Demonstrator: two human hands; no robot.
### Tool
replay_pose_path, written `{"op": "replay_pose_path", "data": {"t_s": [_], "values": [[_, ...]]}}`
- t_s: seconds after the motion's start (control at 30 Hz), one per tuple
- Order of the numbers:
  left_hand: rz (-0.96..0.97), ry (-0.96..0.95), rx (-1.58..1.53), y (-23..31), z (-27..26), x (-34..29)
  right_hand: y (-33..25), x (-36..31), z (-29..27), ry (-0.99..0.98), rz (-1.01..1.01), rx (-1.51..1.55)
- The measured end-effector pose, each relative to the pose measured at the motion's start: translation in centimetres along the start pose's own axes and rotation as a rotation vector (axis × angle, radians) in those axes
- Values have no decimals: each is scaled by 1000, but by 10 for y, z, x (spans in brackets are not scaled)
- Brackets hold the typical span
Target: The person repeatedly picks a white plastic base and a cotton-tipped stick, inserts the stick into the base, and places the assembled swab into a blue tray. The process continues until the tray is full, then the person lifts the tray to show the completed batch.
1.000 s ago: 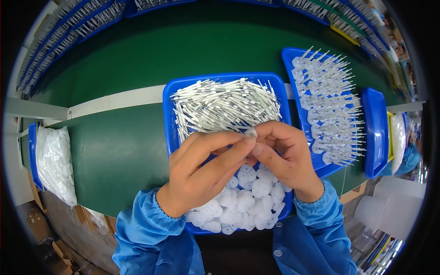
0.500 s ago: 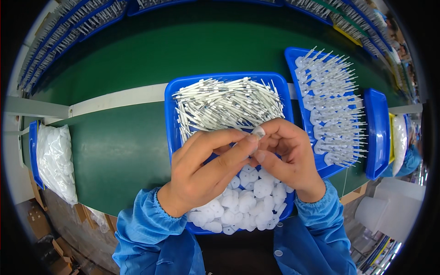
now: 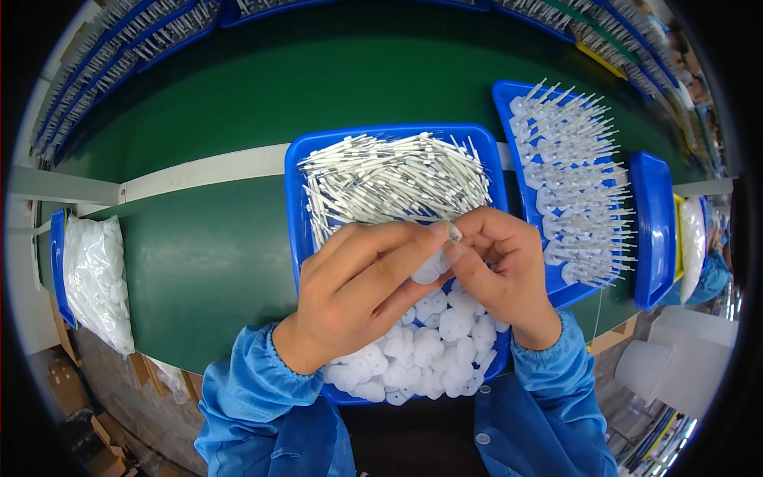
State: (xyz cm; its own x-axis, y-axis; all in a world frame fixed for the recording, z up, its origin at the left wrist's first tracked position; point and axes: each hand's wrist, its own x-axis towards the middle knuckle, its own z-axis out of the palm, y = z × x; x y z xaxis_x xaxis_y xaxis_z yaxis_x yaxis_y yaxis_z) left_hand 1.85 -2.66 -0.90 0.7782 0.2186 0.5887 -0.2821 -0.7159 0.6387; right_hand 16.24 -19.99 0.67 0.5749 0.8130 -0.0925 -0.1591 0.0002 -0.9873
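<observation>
Above the middle of a blue tray (image 3: 292,187) my two hands meet, fingertips close together. My left hand (image 3: 354,282) is closed in a pinch, and my right hand (image 3: 509,266) pinches from the other side. Between them shows a translucent white plastic disc (image 3: 429,272), partly covered by the fingers. A small clear bit stands out at the fingertips; whether a rod is held with it is hidden. The tray's far part holds many thin white rods with dark metal ends (image 3: 397,179). Its near part holds loose white plastic discs (image 3: 429,358).
At right, a blue tray (image 3: 502,99) carries rows of discs with rods standing in them. Beyond it stands an upturned-looking blue tray (image 3: 653,230). A clear bag of white pieces (image 3: 97,282) lies left on the green table (image 3: 207,270). More filled trays (image 3: 179,36) line the far edge.
The white disc now shows below my fingertips, where it was hidden before. My right fingers have shifted slightly and drawn closer around it. Both forearms stay nearly in place.
</observation>
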Motion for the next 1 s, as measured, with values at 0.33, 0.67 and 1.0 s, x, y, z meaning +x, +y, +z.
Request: {"op": "replay_pose_path", "data": {"t_s": [0.33,0.67,1.0], "values": [[86,-3,-116,-10,-7,2,-5,-6,-4,6,-25,-128],[-582,494,-706,-33,-29,8,14,43,77,-183,-776,-1424],[-502,247,-392,-31,-19,3,-11,28,-2,-6,-262,-605]]}}
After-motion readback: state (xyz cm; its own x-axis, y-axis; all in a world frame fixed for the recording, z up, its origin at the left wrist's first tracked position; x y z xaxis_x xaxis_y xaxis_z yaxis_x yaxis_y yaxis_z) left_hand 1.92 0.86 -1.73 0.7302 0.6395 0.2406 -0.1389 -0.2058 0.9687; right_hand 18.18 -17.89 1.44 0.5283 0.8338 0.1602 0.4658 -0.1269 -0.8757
